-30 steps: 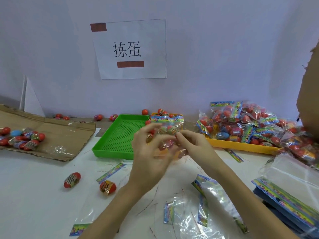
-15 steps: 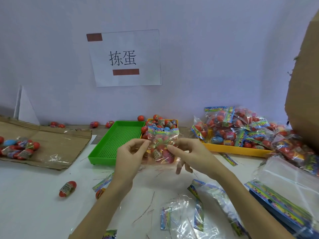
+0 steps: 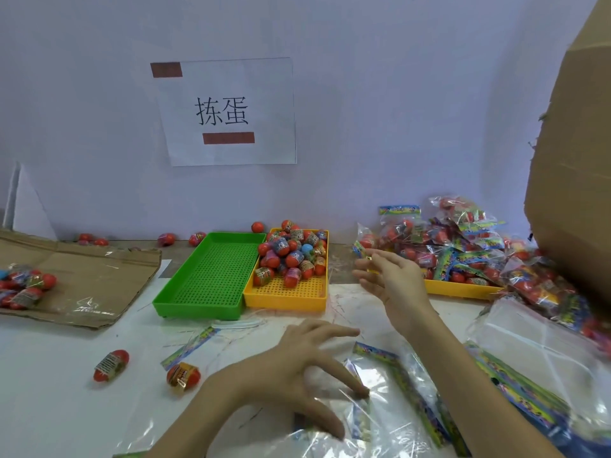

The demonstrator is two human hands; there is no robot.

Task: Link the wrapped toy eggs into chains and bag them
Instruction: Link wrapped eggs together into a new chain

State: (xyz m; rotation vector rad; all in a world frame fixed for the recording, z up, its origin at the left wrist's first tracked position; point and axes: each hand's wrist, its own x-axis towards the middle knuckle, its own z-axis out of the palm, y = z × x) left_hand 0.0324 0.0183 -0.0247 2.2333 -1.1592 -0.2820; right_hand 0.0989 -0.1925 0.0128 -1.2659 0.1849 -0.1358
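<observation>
Clear plastic lies under our left hand [image 3: 307,368]: its fingers are spread and the fingertips [image 3: 362,391] press on an empty bag [image 3: 380,401] with a colourful printed strip, flat on the white table [image 3: 49,408] near us. Our right hand [image 3: 393,279] is raised above the table, beside the heap of filled bags [image 3: 463,246]. Its fingers are loosely spread and a little curled; at the tips we see something small and yellowish, but we cannot tell if the hand pinches it or if it is only part of a bag behind.

The filled bags rest on a yellow tray at the right [image 3: 459,289] and spill over its edge toward a tall cardboard box [image 3: 575,160]. A second yellow tray [image 3: 287,297], in the middle, holds a pile of loose wrapped eggs [image 3: 291,256], mostly red, one blue. It touches an empty green tray [image 3: 205,276] on its left side. Two single eggs lie on the table at our left: one [image 3: 110,365] farther left, one [image 3: 183,375] just beside our left wrist. More eggs in plastic [image 3: 23,285] sit on a flat cardboard sheet [image 3: 86,279] at the far left, and some eggs [image 3: 167,239] lie along the wall. A stack of empty bags [image 3: 529,358] is at our right. A paper sign [image 3: 228,110] with two characters hangs on the wall.
</observation>
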